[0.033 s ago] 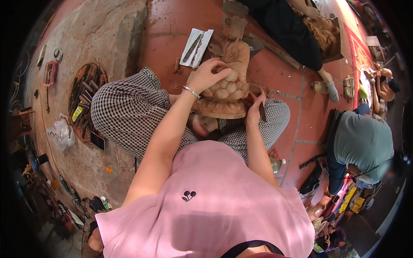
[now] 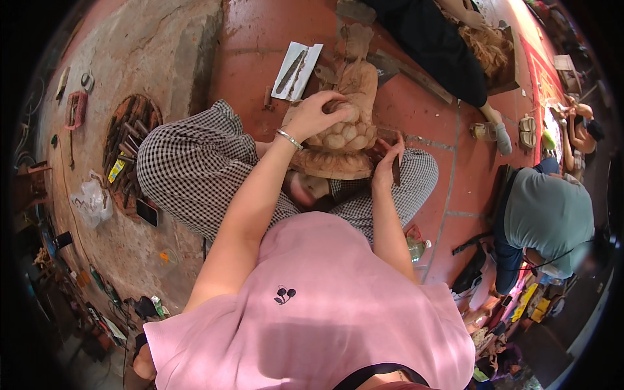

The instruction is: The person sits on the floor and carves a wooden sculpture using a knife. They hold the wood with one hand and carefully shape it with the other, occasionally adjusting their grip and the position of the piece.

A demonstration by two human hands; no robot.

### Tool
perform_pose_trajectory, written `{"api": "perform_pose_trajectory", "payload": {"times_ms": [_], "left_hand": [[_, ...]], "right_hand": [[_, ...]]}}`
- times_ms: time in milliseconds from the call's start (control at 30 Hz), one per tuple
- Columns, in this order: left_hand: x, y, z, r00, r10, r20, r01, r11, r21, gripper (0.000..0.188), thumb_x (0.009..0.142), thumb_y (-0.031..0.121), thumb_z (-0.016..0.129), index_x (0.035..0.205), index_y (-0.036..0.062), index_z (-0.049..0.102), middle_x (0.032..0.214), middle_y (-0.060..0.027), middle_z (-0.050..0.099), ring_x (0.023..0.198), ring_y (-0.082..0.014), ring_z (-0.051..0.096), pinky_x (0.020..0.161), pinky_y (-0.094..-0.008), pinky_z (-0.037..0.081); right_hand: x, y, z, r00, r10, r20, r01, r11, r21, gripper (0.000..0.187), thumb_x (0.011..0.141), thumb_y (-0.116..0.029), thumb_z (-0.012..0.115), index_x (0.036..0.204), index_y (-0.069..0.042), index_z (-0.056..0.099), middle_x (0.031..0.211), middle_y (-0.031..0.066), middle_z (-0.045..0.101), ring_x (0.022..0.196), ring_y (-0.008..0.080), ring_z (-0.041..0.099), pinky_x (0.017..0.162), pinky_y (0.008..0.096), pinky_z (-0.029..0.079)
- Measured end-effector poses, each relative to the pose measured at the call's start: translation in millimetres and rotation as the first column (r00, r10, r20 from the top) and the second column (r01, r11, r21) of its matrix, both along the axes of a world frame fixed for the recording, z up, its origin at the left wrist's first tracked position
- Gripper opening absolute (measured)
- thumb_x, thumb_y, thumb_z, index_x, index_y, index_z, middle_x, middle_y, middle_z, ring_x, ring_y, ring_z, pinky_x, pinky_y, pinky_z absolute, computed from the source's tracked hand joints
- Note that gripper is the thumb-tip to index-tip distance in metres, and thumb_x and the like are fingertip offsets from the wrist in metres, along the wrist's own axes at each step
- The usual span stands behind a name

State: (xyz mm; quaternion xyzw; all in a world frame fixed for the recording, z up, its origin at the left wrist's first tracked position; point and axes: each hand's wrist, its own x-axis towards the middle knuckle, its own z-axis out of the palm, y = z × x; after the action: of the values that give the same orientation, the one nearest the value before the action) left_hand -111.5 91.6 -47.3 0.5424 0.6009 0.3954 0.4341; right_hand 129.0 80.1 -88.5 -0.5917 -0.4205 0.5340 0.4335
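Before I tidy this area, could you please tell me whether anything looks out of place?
The phone, perhaps: it lies beside the heaped tools, near the left knee, where it could easily be knocked.

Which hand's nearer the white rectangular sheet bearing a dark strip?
Left. The left hand, on the carved brown wooden statue, is just below-right of the white sheet in view; the right hand is farther, by the right side of the statue's base.

The red square-tiled floor (image 2: 471,169) bears a white paper sheet (image 2: 308,54), upper centre; left, a rough grey-brown concrete slab (image 2: 175,78) bears a crumpled clear plastic bag (image 2: 93,203).
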Motion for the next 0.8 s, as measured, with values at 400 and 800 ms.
{"api": "perform_pose_trajectory", "payload": {"times_ms": [400,800], "left_hand": [[-6,8,-3,0.843,-0.167,0.511,0.191,0.982,0.006,0.041,0.091,0.016,0.066,0.132,0.0084,0.063,0.135,-0.0058,0.062,0.107,-0.0125,0.056,0.095,-0.0272,0.045],[-1,11,-4,0.941,-0.197,0.276,0.187,0.98,0.062,0.045,0.086,0.025,0.075,0.125,0.0058,0.066,0.131,-0.0085,0.063,0.106,-0.0152,0.055,0.092,-0.0301,0.045]], "right_hand": [[-33,30,85,0.913,0.27,-0.307,-0.277,0.961,0.022,0.028,0.098,-0.02,0.064,0.111,0.004,0.061,0.099,0.0101,0.067,0.083,0.0157,0.066,0.075,0.0284,0.057],[-45,43,82,0.879,0.321,0.352,-0.396,0.903,0.167,0.033,0.082,-0.025,0.079,0.099,0.002,0.07,0.101,0.0096,0.07,0.092,0.0214,0.066,0.083,0.0317,0.05]]}}
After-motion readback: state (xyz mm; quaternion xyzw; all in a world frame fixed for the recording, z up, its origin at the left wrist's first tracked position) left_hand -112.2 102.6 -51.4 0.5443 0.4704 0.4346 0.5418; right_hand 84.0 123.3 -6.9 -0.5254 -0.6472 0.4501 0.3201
